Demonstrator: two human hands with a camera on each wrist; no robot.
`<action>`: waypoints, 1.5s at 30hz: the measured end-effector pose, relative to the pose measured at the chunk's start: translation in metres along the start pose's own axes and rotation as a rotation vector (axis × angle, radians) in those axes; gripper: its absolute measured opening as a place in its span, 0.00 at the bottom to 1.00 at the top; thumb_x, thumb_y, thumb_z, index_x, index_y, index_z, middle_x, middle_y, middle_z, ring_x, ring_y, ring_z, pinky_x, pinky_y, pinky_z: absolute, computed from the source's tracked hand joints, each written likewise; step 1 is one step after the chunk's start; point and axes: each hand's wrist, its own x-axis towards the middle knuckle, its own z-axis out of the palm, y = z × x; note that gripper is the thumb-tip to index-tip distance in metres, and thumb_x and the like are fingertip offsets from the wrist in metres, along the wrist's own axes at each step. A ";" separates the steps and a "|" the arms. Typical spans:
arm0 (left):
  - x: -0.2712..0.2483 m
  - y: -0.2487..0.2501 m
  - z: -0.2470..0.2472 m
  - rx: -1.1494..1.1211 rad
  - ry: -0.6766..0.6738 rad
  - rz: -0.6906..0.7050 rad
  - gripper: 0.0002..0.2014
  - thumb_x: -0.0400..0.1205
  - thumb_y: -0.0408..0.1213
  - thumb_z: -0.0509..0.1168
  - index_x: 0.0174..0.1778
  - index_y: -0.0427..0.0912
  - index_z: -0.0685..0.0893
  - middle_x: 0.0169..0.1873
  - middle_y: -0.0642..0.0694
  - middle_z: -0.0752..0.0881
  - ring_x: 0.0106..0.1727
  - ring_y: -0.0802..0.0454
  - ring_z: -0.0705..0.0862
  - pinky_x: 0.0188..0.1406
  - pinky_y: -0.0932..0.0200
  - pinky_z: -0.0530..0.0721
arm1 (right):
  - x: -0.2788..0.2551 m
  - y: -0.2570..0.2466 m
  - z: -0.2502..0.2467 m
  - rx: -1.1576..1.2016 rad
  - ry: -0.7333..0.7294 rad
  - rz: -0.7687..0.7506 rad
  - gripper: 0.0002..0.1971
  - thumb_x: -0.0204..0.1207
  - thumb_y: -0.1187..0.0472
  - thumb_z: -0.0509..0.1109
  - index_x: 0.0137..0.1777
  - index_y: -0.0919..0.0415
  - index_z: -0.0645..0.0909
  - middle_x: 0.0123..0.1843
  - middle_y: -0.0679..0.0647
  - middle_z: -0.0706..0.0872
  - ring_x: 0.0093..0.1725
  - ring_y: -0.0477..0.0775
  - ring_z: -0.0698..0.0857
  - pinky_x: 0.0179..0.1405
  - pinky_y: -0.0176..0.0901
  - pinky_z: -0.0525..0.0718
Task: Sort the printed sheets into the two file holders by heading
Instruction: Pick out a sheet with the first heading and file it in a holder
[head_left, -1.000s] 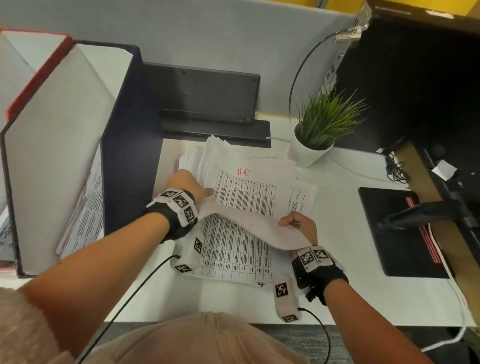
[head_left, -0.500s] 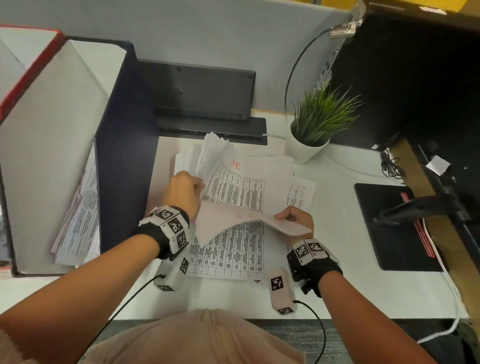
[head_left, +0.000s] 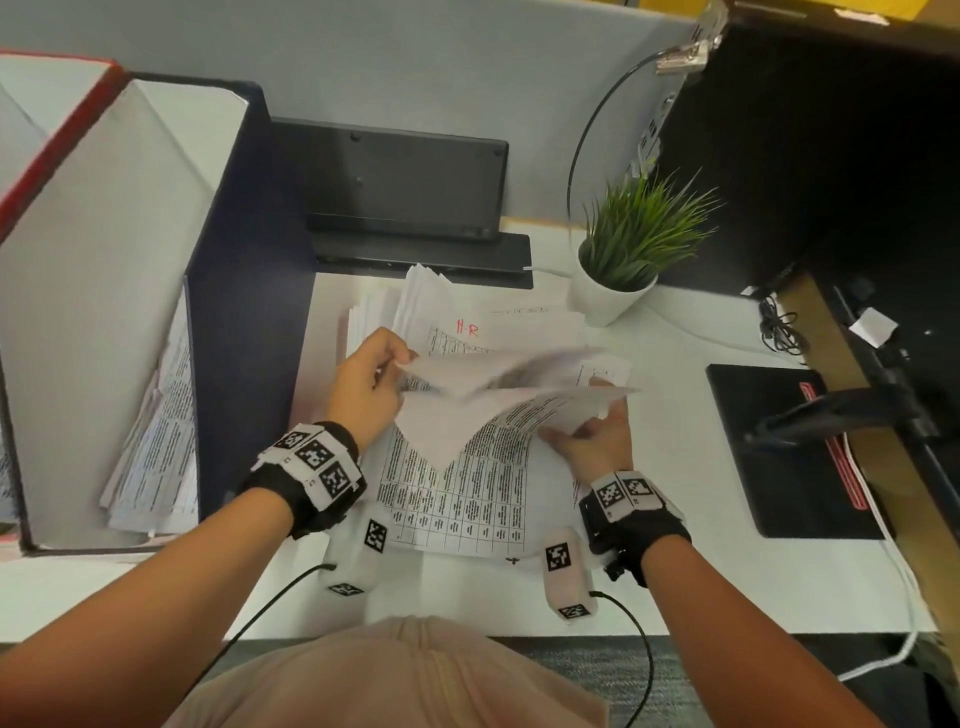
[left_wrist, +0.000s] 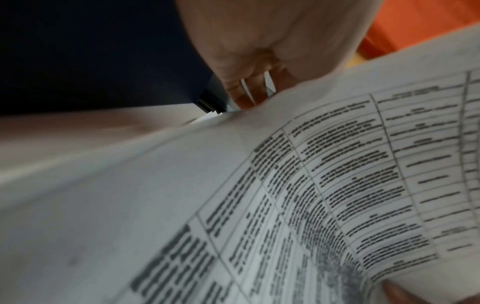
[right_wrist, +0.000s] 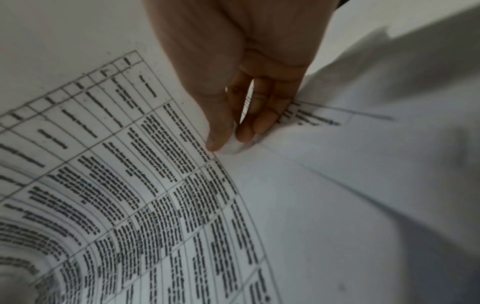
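Note:
A loose stack of printed sheets (head_left: 457, 499) with tables lies on the white desk; one further back carries a red "H-R" heading (head_left: 467, 328). Above the stack a lifted sheet (head_left: 493, 400) hangs bowed and blurred. My left hand (head_left: 371, 384) pinches its left corner, and the curled fingers (left_wrist: 246, 92) show behind the paper (left_wrist: 311, 185). My right hand (head_left: 592, 431) pinches the right edge between thumb and fingers (right_wrist: 223, 135). At the left stands a navy file holder (head_left: 244, 312) with sheets inside (head_left: 156, 441), and beyond it a red-edged holder (head_left: 52, 130).
A potted plant (head_left: 634, 244) stands behind the stack on the right. A black device (head_left: 395, 176) leans on the partition at the back. On the right are a black pad (head_left: 789, 447), a monitor arm (head_left: 831, 415) and a cable bundle (head_left: 779, 332).
My left hand left the top of the stack and took the sheet's left corner. Both hands have raised the sheet higher off the stack, and it now bows in the air.

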 end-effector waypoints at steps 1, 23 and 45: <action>-0.001 0.001 0.000 -0.077 -0.027 -0.022 0.15 0.79 0.17 0.55 0.37 0.42 0.73 0.42 0.45 0.84 0.42 0.53 0.81 0.38 0.61 0.80 | 0.000 -0.003 -0.001 0.049 -0.014 0.010 0.43 0.62 0.78 0.77 0.74 0.53 0.64 0.52 0.53 0.84 0.52 0.53 0.84 0.52 0.38 0.83; 0.037 0.014 0.008 0.760 -0.205 -0.424 0.18 0.72 0.46 0.75 0.28 0.37 0.78 0.23 0.45 0.76 0.29 0.49 0.78 0.25 0.61 0.75 | -0.004 0.014 0.000 -0.271 -0.042 -0.235 0.04 0.62 0.79 0.77 0.33 0.74 0.85 0.31 0.51 0.80 0.29 0.37 0.77 0.30 0.16 0.71; -0.002 -0.005 0.008 -0.159 0.026 -0.175 0.18 0.80 0.20 0.51 0.31 0.45 0.75 0.34 0.48 0.77 0.29 0.56 0.70 0.23 0.74 0.69 | 0.003 0.000 -0.005 -0.185 0.080 -0.031 0.36 0.59 0.69 0.83 0.68 0.68 0.72 0.62 0.63 0.83 0.62 0.59 0.82 0.63 0.54 0.82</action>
